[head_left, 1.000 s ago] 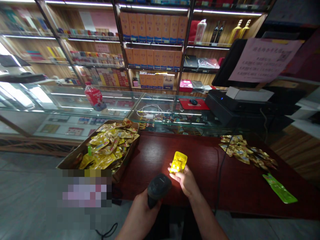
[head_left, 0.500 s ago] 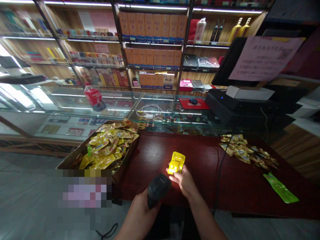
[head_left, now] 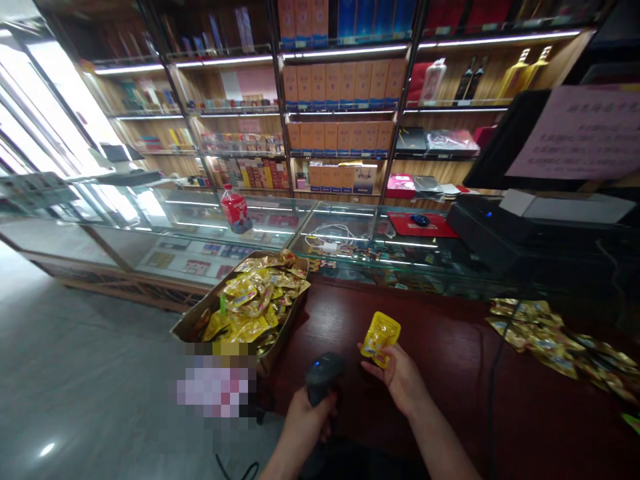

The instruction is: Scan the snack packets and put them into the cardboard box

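My left hand (head_left: 309, 417) is closed round the handle of a dark barcode scanner (head_left: 324, 371), which shows a small blue light on top. In my right hand (head_left: 400, 377) is a small yellow snack packet (head_left: 382, 332), pinched near its lower edge above the dark red table (head_left: 345, 317). The scanner's head and the packet are a short way apart. To the left, an open cardboard box (head_left: 200, 312) holds many gold and yellow packets (head_left: 260, 293). A loose pile of gold packets (head_left: 540, 330) lies on the table at the right.
A black cable (head_left: 495, 373) runs down across the table's right side. Behind it stands a glass counter (head_left: 280, 217) with a red bottle (head_left: 236, 210), a white cable (head_left: 330, 237) and a mouse (head_left: 420, 219) on a red mat. A black checkout machine (head_left: 545, 227) stands at the right.
The view has swung left, so things appear farther right. The bright scanner light on the packet is gone, and a blue light shows on the scanner. Both hands keep their hold.
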`<action>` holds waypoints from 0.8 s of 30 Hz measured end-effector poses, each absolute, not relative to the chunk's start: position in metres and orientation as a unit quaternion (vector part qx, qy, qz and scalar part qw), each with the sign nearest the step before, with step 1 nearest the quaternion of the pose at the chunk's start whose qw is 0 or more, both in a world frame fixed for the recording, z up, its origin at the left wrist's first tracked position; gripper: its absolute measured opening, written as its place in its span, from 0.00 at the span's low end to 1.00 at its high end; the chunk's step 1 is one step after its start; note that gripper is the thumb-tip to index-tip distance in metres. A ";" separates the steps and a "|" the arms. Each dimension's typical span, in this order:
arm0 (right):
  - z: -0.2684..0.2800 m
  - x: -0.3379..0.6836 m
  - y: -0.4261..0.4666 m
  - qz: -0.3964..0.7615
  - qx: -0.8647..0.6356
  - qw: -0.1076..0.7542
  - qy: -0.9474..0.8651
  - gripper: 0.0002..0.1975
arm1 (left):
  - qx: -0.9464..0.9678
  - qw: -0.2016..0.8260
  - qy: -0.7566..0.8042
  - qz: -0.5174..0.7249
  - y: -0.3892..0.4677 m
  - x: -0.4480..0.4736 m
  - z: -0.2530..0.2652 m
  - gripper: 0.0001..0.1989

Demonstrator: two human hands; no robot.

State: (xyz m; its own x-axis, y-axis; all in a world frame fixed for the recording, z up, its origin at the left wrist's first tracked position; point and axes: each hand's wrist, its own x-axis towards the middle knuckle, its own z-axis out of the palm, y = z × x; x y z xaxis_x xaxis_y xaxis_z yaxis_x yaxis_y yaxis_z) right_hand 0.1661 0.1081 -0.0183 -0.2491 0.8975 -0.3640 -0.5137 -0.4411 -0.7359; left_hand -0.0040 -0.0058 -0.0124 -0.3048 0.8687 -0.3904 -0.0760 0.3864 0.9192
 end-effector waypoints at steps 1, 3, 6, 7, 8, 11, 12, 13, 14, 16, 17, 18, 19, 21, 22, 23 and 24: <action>-0.009 0.156 0.114 0.751 -0.400 0.456 -0.260 0.18 | 0.293 0.508 0.658 0.473 -0.004 -0.006 -0.017 0.13; 0.017 0.127 0.131 0.741 -0.419 0.426 -0.306 0.15 | 0.284 0.514 0.651 0.480 -0.001 -0.009 -0.023 0.14; 0.063 0.065 0.171 0.736 -0.416 0.386 -0.369 0.11 | 0.275 0.519 0.650 0.482 0.002 -0.010 -0.030 0.14; 0.077 0.042 0.187 0.741 -0.406 0.373 -0.384 0.10 | 0.270 0.517 0.653 0.482 0.002 -0.010 -0.032 0.14; 0.090 0.021 0.202 0.746 -0.397 0.361 -0.395 0.08 | 0.266 0.515 0.657 0.482 0.003 -0.010 -0.034 0.14; 0.109 -0.026 0.233 0.748 -0.385 0.325 -0.433 0.09 | 0.256 0.507 0.667 0.482 0.004 -0.012 -0.038 0.16; 0.107 -0.032 0.235 0.739 -0.388 0.323 -0.446 0.10 | 0.256 0.504 0.670 0.482 0.004 -0.013 -0.039 0.17; 0.100 -0.032 0.235 0.726 -0.393 0.329 -0.458 0.12 | 0.258 0.501 0.672 0.481 0.004 -0.014 -0.039 0.17; 0.089 -0.025 0.231 0.708 -0.401 0.341 -0.470 0.14 | 0.262 0.500 0.672 0.480 0.003 -0.015 -0.038 0.17; 0.059 0.008 0.221 0.659 -0.424 0.377 -0.494 0.17 | 0.275 0.502 0.668 0.476 0.002 -0.015 -0.036 0.17; 0.043 0.034 0.216 0.627 -0.442 0.395 -0.505 0.17 | 0.282 0.501 0.667 0.474 0.001 -0.015 -0.034 0.18; 0.027 0.065 0.213 0.589 -0.465 0.413 -0.516 0.17 | 0.288 0.499 0.668 0.471 0.000 -0.016 -0.033 0.19; 0.014 0.099 0.211 0.543 -0.495 0.430 -0.525 0.17 | 0.291 0.487 0.676 0.470 0.000 -0.016 -0.032 0.20; -0.004 0.175 0.214 0.430 -0.566 0.458 -0.533 0.18 | 0.299 0.476 0.689 0.457 0.002 -0.017 -0.030 0.22; -0.009 0.213 0.219 0.367 -0.603 0.467 -0.533 0.20 | 0.305 0.474 0.694 0.447 0.003 -0.017 -0.029 0.22; -0.011 0.250 0.224 0.307 -0.635 0.468 -0.532 0.22 | 0.310 0.476 0.698 0.436 0.005 -0.017 -0.028 0.23; -0.012 0.283 0.231 0.254 -0.664 0.463 -0.530 0.25 | 0.312 0.478 0.702 0.426 0.006 -0.017 -0.027 0.24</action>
State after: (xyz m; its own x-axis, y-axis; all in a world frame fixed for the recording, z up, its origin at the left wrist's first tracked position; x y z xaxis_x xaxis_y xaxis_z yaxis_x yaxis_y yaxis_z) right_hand 0.2830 0.2309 -0.0119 0.3086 0.9389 0.1526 0.4680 -0.0102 -0.8837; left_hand -0.0173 0.0055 -0.0266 -0.3480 0.8451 -0.4057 0.0305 0.4428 0.8961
